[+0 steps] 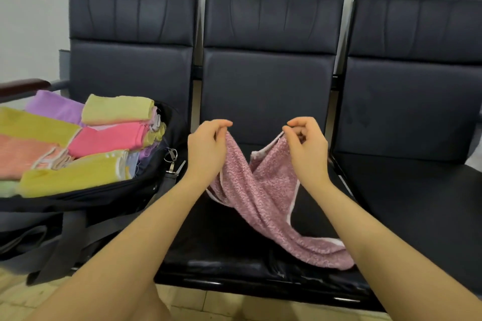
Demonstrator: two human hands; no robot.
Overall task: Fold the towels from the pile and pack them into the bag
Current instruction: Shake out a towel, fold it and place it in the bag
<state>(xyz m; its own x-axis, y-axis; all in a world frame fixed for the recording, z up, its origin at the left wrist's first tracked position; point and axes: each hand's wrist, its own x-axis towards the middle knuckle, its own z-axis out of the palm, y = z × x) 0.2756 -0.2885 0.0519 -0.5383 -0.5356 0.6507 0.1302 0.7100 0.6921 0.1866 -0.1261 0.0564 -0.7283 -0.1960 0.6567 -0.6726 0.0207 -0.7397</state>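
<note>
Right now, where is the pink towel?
In the head view the pink towel hangs mid-frame, pinched between the left hand and the right hand, its tail trailing on the middle seat, right of the packed bag.

Both forearms are bare from elbow to wrist, with no sleeve showing. The left hand [206, 147] and right hand [307, 144] wear nothing (neither rings nor a watch); fingernails are short and unpainted.

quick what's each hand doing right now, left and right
Left hand: closed, fingers pinching one top corner of the pink towel.
Right hand: closed, fingers pinching the other top corner of the same towel.
</note>
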